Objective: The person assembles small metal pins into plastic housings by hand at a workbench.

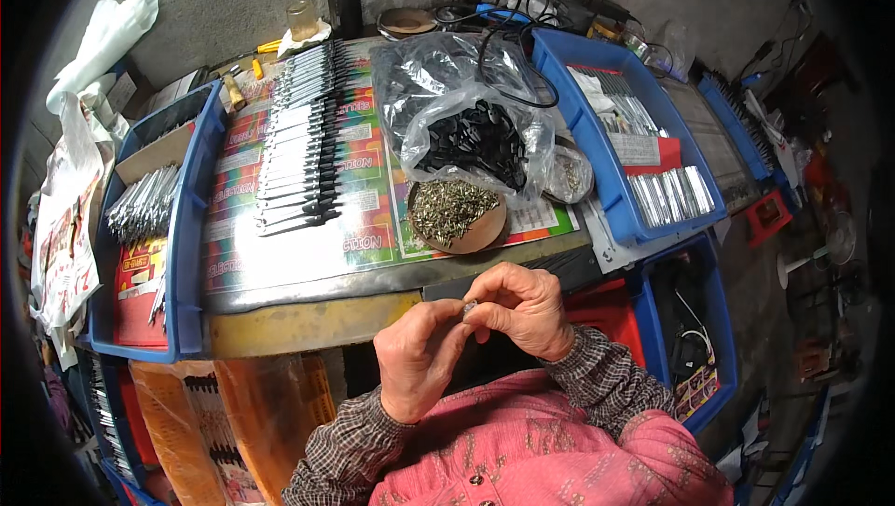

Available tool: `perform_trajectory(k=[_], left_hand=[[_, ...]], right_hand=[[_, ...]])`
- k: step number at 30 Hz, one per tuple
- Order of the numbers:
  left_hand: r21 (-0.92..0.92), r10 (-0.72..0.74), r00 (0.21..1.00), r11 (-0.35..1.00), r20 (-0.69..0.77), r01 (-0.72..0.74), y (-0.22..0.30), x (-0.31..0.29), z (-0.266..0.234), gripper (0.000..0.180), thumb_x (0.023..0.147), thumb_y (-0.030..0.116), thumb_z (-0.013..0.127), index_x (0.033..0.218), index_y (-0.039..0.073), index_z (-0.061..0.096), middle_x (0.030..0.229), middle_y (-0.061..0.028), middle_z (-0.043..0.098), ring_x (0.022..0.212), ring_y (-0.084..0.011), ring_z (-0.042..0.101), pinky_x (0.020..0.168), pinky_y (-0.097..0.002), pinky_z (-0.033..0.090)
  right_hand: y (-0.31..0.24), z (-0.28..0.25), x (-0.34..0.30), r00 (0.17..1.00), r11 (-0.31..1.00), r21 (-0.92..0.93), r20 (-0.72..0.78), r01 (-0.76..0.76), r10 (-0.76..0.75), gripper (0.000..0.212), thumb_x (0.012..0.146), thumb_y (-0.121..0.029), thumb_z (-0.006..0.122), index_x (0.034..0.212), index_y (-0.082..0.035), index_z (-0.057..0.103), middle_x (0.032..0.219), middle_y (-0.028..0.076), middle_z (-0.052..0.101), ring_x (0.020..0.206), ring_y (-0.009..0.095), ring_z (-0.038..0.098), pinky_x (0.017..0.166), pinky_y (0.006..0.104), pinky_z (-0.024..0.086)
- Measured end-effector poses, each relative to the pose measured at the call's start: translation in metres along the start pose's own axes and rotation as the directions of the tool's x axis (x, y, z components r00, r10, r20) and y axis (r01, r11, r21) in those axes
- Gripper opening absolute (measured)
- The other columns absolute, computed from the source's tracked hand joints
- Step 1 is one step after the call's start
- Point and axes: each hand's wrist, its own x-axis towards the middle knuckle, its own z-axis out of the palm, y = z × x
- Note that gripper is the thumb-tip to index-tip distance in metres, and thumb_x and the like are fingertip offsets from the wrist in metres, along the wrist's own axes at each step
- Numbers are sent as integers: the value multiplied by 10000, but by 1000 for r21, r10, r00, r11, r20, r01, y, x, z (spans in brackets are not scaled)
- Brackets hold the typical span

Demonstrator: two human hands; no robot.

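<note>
Small clear piece (469, 308), one only, pinched tight

We hold it narrowly between left grip (417, 354) and right grip (528, 305) – just in front of the bench (308, 331). Done well, we judge, this wants light, even pressure and steadiness, so nothing slips or twists.

Beyond, we count one round dish (480, 233) of metal bits (447, 206), one clear bag (417, 140) of black parts (477, 140) – both contents too many to count – and two blue trays (193, 226) flanking one row of slim rods (300, 138), uncounted.

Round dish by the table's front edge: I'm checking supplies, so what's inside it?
Small gold-coloured pieces lie heaped in the dish. Pieces deeper down and the base beneath them are covered.
</note>
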Motion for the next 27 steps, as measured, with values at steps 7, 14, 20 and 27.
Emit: perform_trajectory(k=[7,14,20,27], left_hand=[[211,113,993,972,-16,-107,-6,8,-6,159,767,-14,719,902,18,641,754,-104,636,622,-204,611,578,-285,473],[232,144,989,963,-27,-134,-14,9,-19,170,744,-25,711,893,22,642,749,-113,625,618,-248,594,569,-306,463],[221,113,993,970,-30,-104,-16,10,-29,168,740,-29,709,888,23,647,728,-106,617,591,-230,579,550,-303,449],[221,86,996,972,-14,-81,-17,10,-33,175,739,-26,710,893,22,642,732,-111,612,601,-251,581,551,-326,453]], right_hand=[[-22,-18,28,989,903,-420,142,93,-36,116,857,-54,691,941,8,641,778,33,638,619,64,585,539,226,481],[-30,-63,111,934,326,-927,62,185,-353,146,813,-68,656,928,21,652,846,138,629,760,278,630,686,353,492],[-11,-78,155,955,85,-995,18,45,-296,211,803,-101,661,998,-21,650,917,153,613,816,352,629,718,418,495],[-3,-77,170,980,-46,-999,-14,-23,-199,220,777,-121,681,978,-33,667,946,164,614,856,375,631,752,448,499]])
